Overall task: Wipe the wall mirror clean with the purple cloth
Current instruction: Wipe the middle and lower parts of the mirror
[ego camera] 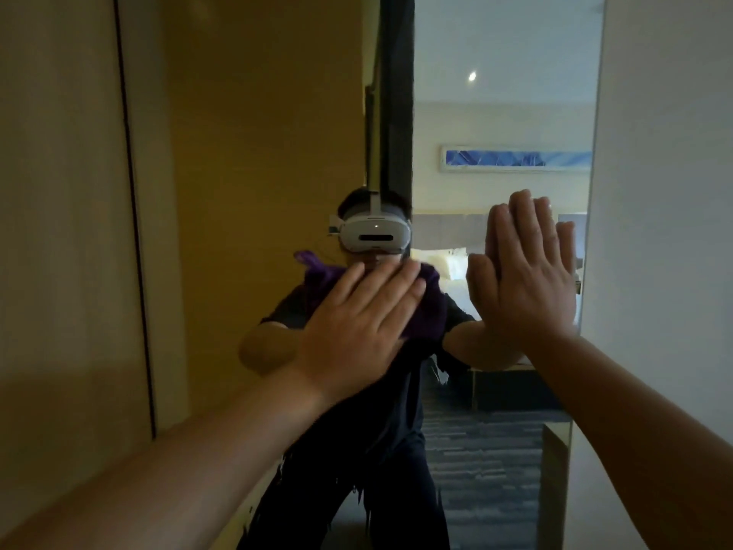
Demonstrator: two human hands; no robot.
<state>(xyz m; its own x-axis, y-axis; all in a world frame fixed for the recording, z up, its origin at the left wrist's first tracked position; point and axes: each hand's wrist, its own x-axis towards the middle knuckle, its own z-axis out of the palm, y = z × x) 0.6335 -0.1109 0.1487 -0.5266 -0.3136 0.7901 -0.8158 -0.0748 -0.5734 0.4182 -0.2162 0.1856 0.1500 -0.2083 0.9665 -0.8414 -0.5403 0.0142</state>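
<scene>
Directly ahead, a tall wall mirror (496,113) filled the middle and right of the frame, running from the top edge down to the bottom. A beige wall panel (59,192) stood at the left and a pale wall (666,192) at the far right. The glass reflected a room with a long blue picture (515,157) in the upper right, a bed with white pillows at mid-height, and a striped carpet (484,470) lower down. At centre it also showed the person in dark clothes, wearing a white headset (375,232).

Two bare forearms reached in from the lower corners. The left hand (357,323), at centre, lay flat with fingers spread and extended, pressing the purple cloth (426,307) against the glass; the cloth showed around and beyond the fingertips, bunched, and its edges were too blurred to trace. The right hand (531,279), right of centre, was open and holding nothing, fingers straight and pointing upward, palm seemingly flat against the mirror, meeting its own reflection.
</scene>
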